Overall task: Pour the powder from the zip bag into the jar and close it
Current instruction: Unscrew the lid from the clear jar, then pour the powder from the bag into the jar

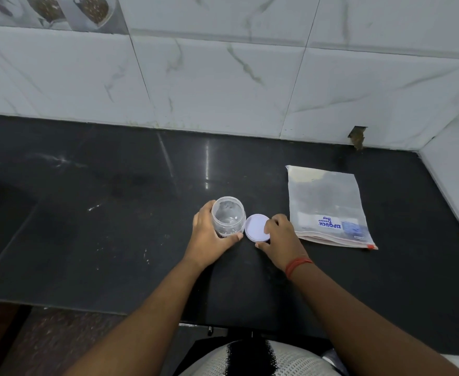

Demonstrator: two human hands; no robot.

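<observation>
A small clear plastic jar stands open and upright on the black counter. My left hand wraps around its left side and base. Right beside the jar lies its pale lilac lid, flat on the counter, with my right hand gripping its right edge between thumb and fingers. The zip bag, clear with blue print and pale powder along its edges, lies flat to the right of my right hand, untouched.
White marble tiles form the wall behind the counter and turn a corner at the far right. The counter's front edge runs just above my torso. A red thread band circles my right wrist.
</observation>
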